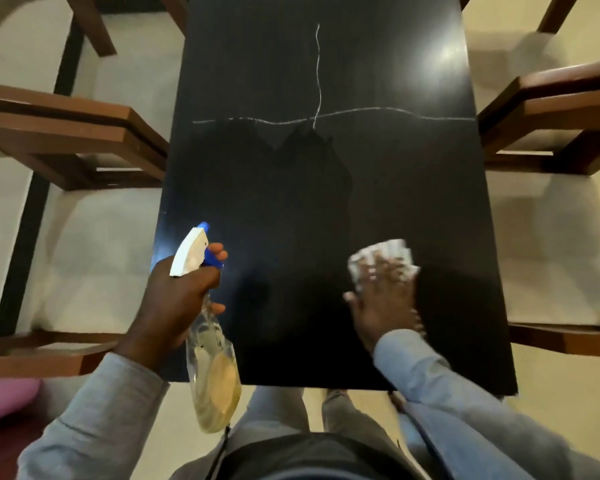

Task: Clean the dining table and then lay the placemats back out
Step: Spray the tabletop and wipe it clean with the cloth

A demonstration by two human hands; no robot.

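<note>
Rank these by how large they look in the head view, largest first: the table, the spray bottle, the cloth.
1. Table, by far the largest.
2. Spray bottle, though it is nearer the camera.
3. Cloth, smallest; the right hand hides part of it.

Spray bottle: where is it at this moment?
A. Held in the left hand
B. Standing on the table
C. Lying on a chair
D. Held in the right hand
A: the left hand grips the spray bottle by its neck, while the right hand presses a cloth on the table.
</note>
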